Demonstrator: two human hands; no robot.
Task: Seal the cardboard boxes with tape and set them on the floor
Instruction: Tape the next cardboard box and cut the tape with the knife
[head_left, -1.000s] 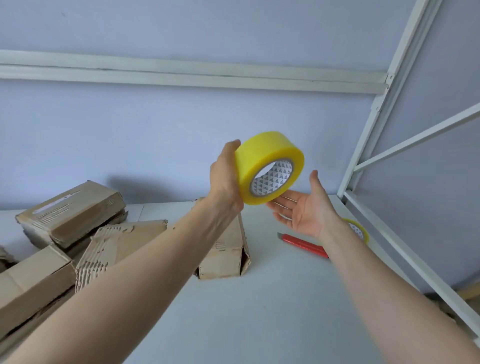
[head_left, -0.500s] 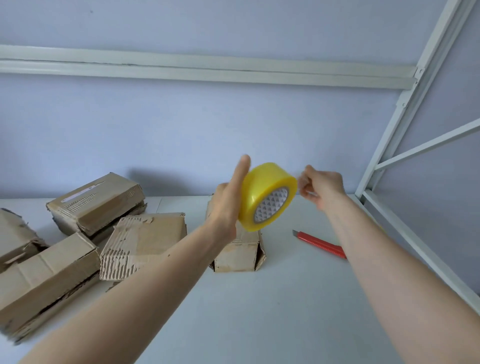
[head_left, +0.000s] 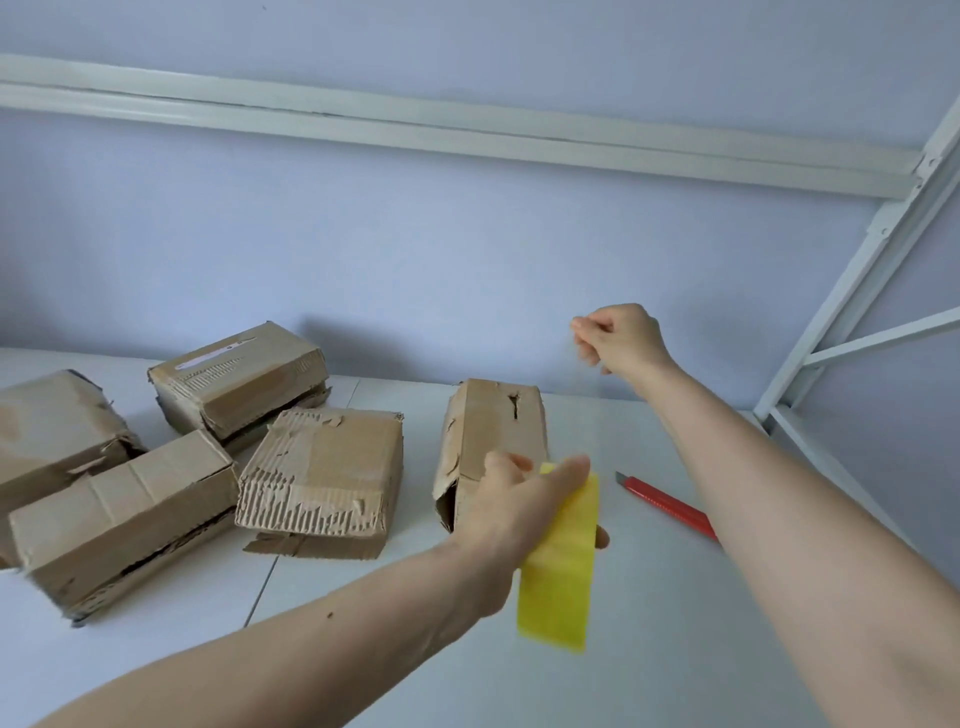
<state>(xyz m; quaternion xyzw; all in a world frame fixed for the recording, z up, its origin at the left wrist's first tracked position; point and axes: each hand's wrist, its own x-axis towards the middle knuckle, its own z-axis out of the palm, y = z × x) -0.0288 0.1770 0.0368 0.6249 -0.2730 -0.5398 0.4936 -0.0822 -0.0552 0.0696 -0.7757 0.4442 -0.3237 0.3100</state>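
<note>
My left hand (head_left: 514, 514) grips a yellow tape roll (head_left: 560, 566), seen edge-on low over the white table (head_left: 649, 649). Up and to the right, near the wall, my right hand (head_left: 621, 338) has its fingertips pinched together as if on the tape's end. The clear strip between hand and roll is barely visible. Just behind the roll, a worn cardboard box (head_left: 493, 436) stands on end with an open seam. Left of it lie a torn flat box (head_left: 322, 478), a long box (head_left: 124, 514), a labelled box (head_left: 239, 379) and one at the left edge (head_left: 47, 426).
A red utility knife (head_left: 670, 506) lies on the table to the right of the roll, partly under my right forearm. A white metal shelf frame (head_left: 857, 291) rises at the right, with a rail (head_left: 467, 124) running along the wall above.
My left hand has lowered the roll and turned it edge-on. My right hand, pinched at the roll's rim before, has drawn away up and to the right. The view has tilted down.
</note>
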